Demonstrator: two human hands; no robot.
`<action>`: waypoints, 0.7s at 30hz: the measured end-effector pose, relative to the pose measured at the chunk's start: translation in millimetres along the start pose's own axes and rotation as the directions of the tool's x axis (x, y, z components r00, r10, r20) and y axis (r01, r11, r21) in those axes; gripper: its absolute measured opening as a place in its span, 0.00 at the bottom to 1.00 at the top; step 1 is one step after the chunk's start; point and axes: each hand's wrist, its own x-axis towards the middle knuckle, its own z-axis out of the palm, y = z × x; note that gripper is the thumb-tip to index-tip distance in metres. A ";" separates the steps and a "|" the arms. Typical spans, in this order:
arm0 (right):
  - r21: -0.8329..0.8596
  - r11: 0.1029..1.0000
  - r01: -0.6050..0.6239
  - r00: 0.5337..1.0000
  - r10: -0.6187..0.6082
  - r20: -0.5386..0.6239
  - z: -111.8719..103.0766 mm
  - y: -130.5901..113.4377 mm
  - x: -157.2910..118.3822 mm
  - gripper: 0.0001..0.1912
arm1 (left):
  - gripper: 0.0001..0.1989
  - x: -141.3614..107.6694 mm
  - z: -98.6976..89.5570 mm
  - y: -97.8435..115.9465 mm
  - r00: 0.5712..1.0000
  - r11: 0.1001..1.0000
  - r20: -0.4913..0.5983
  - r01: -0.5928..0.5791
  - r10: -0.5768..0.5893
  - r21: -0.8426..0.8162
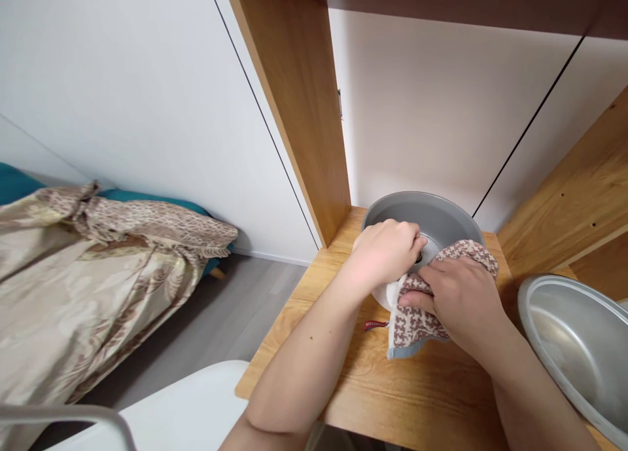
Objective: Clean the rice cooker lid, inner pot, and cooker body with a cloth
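Observation:
A round grey pan (422, 205) with a tall rim stands at the back of the wooden desk surface. My left hand (387, 251) is closed over its near left side, knuckles up. A small dark piece shows by its fingers, but what they hold is hidden. In my right hand (458, 297) is a brown-and-white houndstooth cloth (417, 320) with a grey hem, gripped between thumb and fingers. The cloth drapes over the pan's near right rim, and a red label (376, 324) sticks out from its left edge.
To the right lies a large silver oval basin (583, 346). A wooden upright (304, 110) rises left of the pan, with a dark shelf (466, 6) overhead. A white chair (196, 398) stands at lower left, beyond it a bed with a patterned cover (98, 287).

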 end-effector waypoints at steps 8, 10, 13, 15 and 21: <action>0.087 0.996 -0.001 0.996 -0.007 0.094 -9.3 7.0 2.9 0.29 | 0.18 -0.2 -2.4 -6.0 1.000 0.999 -0.007 -0.018 0.017 -0.027; 0.137 0.990 -0.023 0.984 -0.002 0.178 -14.0 12.3 2.7 0.24 | 0.18 -0.7 -2.3 -7.0 1.000 0.999 -0.012 -0.021 0.021 -0.028; 0.163 0.986 -0.036 0.975 -0.001 0.222 -16.8 16.7 2.0 0.21 | 0.18 -1.1 -0.8 -6.6 1.000 0.999 -0.016 -0.026 0.025 -0.033; 0.124 0.992 -0.017 0.984 -0.005 0.177 -14.7 16.3 1.1 0.23 | 0.18 -1.2 0.2 -5.1 1.000 0.999 -0.019 -0.017 0.016 -0.036; 0.020 0.999 0.041 0.999 -0.041 0.005 -3.5 8.2 -0.3 0.31 | 0.19 -1.8 0.0 -0.3 0.999 1.000 -0.037 -0.002 0.001 -0.028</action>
